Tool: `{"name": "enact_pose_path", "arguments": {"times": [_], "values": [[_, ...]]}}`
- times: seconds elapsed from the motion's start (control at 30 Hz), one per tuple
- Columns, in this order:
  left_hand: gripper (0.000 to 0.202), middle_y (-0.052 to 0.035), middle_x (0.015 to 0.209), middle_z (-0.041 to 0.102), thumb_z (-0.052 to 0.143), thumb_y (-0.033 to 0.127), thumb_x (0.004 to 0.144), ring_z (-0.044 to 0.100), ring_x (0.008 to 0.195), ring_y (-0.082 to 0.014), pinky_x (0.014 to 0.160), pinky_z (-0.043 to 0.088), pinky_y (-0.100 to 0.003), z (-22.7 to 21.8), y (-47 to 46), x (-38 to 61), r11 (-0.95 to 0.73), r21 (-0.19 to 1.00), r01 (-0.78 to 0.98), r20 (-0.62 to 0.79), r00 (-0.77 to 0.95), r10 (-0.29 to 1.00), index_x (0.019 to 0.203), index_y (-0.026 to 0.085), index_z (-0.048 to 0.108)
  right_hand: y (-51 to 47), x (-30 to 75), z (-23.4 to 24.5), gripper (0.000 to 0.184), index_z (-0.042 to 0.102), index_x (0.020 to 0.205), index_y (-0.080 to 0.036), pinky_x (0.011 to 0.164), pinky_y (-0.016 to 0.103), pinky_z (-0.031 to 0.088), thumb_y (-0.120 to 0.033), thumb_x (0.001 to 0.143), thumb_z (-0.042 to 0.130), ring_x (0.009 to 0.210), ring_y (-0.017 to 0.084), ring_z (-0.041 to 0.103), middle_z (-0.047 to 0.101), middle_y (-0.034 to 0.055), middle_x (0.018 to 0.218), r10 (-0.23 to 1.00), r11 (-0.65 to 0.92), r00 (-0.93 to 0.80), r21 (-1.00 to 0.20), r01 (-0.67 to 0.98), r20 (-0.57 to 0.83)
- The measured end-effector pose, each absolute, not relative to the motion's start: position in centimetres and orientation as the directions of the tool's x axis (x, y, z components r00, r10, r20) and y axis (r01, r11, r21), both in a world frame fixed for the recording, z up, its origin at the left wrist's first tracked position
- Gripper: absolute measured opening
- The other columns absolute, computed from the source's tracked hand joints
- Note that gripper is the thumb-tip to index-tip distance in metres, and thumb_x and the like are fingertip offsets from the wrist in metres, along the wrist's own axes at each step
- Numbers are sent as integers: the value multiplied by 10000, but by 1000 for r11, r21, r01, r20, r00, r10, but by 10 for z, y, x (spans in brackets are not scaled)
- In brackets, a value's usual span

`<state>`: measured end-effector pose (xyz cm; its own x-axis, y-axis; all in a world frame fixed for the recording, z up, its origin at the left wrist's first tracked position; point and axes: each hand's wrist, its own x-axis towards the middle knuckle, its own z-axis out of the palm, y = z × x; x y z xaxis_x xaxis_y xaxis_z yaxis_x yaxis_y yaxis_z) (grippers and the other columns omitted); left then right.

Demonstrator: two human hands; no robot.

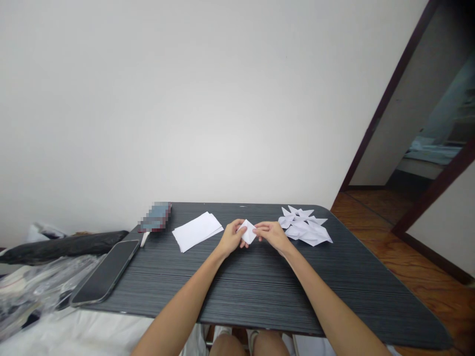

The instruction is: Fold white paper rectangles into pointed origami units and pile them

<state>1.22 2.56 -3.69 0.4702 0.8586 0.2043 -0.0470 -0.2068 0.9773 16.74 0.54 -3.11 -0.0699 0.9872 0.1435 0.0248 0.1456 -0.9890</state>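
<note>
Currently, the folded paper [249,232] is over the desk [256,296]; my left hand [233,236] pinches its left side, my right hand [273,234] its right corner. I judge it light, stiffer along folds, easily creased; best gripped gently by edges.

matt paper square [249,231], smooth paper sheets [196,230] at its nine o'clock, creased paper shapes [306,231] at three, streaked matt table [260,291], glossy-screened phone [106,272], glossy wooden floor [404,259]
</note>
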Motion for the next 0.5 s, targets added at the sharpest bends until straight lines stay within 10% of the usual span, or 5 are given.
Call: {"name": "enact_pose_path", "arguments": {"times": [0.2,0.5], "values": [[423,-89,1021,502,587,293,691,549,718,-114,563,434,-201,-28,27,-4,-487,871,64,366,578,729,1088,180,491,2,176,-24,242,485,792,-145,403,193,323,-261,612,598,370,85,467,585,-15,439,986,156,-51,-988,-16,157],[207,-70,938,515,468,297,783,502,795,-137,748,399,-266,-33,25,-13,-773,495,396,442,651,617,782,152,616,6,178,-40,73,526,708,-147,455,201,359,-198,659,510,447,98,509,548,-22,491,963,240,-198,-922,304,185]]}}
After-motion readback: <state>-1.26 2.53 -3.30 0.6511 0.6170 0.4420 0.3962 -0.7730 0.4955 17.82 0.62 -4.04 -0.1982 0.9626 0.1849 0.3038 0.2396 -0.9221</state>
